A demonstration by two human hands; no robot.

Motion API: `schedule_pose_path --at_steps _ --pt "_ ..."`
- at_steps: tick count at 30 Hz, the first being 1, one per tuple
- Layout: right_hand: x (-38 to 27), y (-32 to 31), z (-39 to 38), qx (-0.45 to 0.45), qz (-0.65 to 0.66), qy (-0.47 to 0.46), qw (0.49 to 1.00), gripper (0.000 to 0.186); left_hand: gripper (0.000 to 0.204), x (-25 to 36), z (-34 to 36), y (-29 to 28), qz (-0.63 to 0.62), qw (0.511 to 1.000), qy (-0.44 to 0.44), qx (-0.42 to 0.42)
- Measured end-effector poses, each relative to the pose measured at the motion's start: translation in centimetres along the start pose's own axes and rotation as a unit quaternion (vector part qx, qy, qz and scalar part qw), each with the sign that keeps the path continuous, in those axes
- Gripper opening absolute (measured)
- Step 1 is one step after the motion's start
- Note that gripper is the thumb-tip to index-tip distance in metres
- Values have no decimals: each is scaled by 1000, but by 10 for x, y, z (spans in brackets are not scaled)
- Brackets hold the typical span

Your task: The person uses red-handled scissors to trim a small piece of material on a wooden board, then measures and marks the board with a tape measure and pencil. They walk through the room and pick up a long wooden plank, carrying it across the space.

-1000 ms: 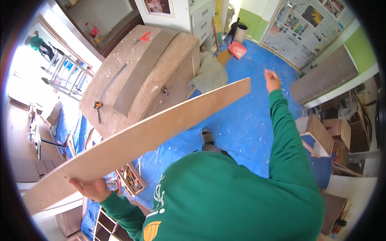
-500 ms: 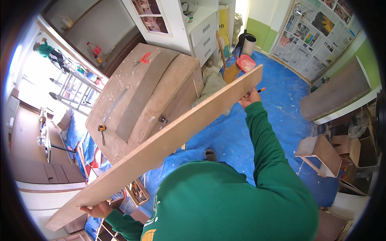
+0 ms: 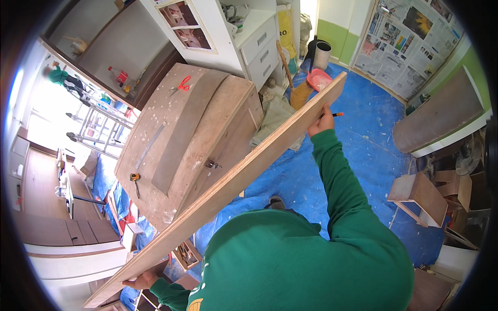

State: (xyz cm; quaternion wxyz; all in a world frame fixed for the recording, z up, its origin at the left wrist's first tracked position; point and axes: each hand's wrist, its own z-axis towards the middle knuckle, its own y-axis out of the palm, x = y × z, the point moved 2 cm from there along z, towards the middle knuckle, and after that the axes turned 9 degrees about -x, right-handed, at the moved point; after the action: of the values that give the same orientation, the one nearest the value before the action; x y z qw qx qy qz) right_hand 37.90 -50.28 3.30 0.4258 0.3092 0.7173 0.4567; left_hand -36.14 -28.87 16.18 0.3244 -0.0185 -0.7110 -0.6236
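A long wooden plank [image 3: 228, 193] slants across in front of me, from low on the left up to the right, its pale layered edge turned upward. My left hand [image 3: 143, 280] is closed on it near the low end. Near the high end my right hand [image 3: 322, 122] grips it too, and a pencil [image 3: 338, 114] sticks out beside those fingers. Beyond the plank stands a large wooden box-like bench [image 3: 193, 160]. On its top lie a long grey-brown strip [image 3: 189, 129], red-handled scissors [image 3: 184, 83], a flat metal ruler [image 3: 150, 142] and a tape measure [image 3: 135, 177].
Blue sheeting [image 3: 358, 166] covers the floor. A broom [image 3: 300, 96], a red dustpan [image 3: 318, 80] and a white can [image 3: 322, 52] stand at the back. Wooden offcuts [image 3: 418, 199] are at right, a tool box [image 3: 187, 254] at lower left. Another person [image 3: 58, 75] is beyond a ladder [image 3: 96, 127].
The plank's low end has shifted right and its high end has risen slightly. Its face has tilted so the layered edge shows more. Both hands keep their grip.
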Motion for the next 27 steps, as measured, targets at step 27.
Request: schedule_pose_path --at_steps 27 --pt "-32 -121 55 -242 70 205 946 41 61 17 14 -65 32 977 -112 -177"
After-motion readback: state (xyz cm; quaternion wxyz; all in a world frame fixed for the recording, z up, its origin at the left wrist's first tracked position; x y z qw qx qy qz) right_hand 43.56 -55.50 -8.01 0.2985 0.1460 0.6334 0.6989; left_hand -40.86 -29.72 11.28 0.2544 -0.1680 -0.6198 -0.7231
